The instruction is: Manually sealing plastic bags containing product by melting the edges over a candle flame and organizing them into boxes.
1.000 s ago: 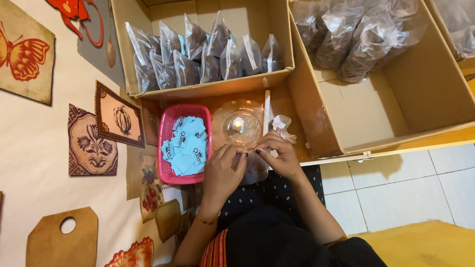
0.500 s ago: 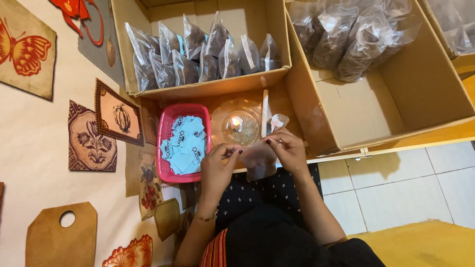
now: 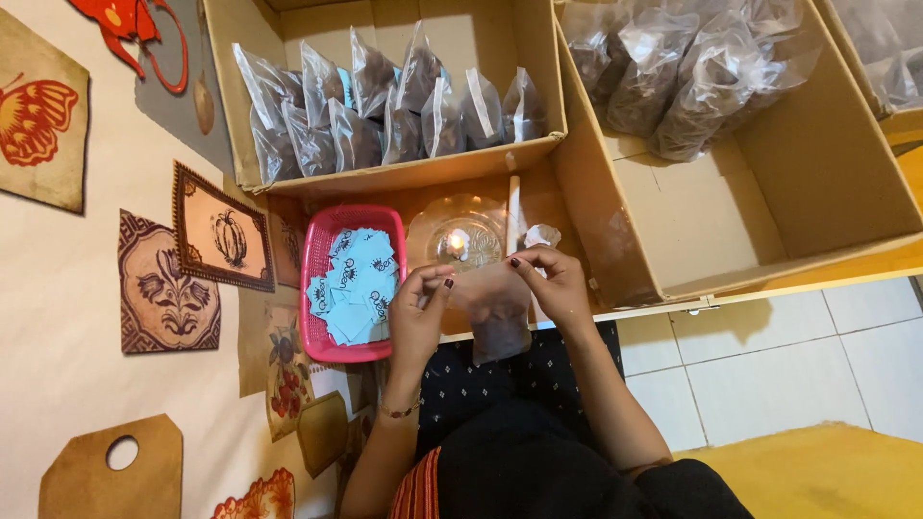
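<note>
We see 2 hands, left hand [image 3: 415,312] and right hand [image 3: 553,284], pinching the top edge of a small clear plastic pouch [image 3: 495,312] holding dark contents, above the lap, near a lit candle [image 3: 459,242].

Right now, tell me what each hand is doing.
Left hand: closed, pinching the top left edge of a small clear plastic bag of dark contents.
Right hand: closed, pinching the same bag's top right edge.
</note>
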